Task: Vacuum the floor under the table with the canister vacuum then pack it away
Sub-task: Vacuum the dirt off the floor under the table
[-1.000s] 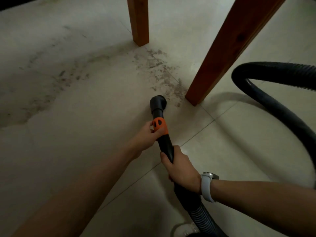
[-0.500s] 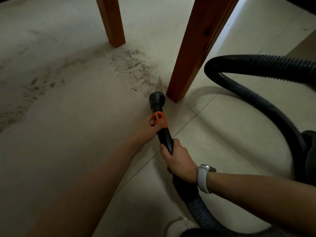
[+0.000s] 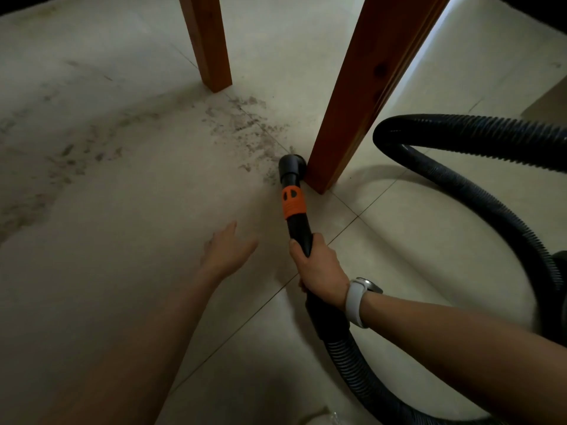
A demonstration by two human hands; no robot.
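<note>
Right hand [image 3: 319, 268] clamped round black wand [image 3: 299, 233]; nozzle [image 3: 292, 167] on floor [image 3: 122, 240], touching near table leg [image 3: 362, 96]; dust [image 3: 245, 124] just left of leg; left hand [image 3: 227, 250] off wand, fingers relaxed, apart.

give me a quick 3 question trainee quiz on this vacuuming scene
1. True or false: both hands grip the wand.
2. The nozzle sits beside which? A) near table leg B) far table leg C) hose
3. Where does most of the dirt lie?

Key
1. False: only the right hand grips it; the left hand hovers open, apart from it.
2. A
3. On the floor between the two legs, trailing off left.
</note>
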